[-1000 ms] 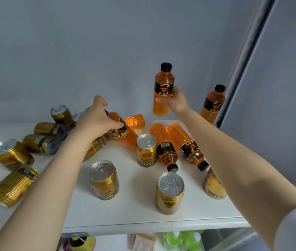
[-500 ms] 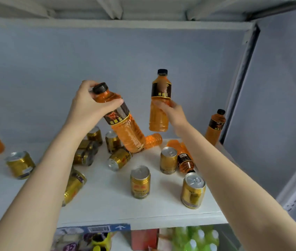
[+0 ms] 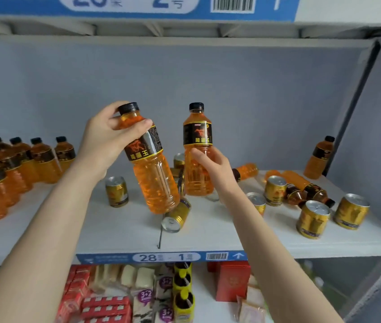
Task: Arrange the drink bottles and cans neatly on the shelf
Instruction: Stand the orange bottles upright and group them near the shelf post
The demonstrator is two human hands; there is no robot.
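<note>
Bottles were up off the shelf (image 3: 231, 234) in both hands: the left hand (image 3: 107, 138) had just lifted the tilted bottle (image 3: 155, 183) by its neck, the right hand (image 3: 212, 166) gripped the upright bottle (image 3: 197, 141) at its middle, above the scattered cans (image 3: 313, 222), probably bound for the standing row (image 3: 42, 159) on the left

能量王 in yellow on the black label of the tilted bottle (image 3: 154, 183); same 能量王 on the raised upright bottle (image 3: 197, 134). shelf edge strip (image 3: 161, 257): "28", "1", barcode, up arrow. upper strip (image 3: 138, 5): "2", barcode, rest cropped. purple packs (image 3: 146, 295) below: "3+2".
</note>
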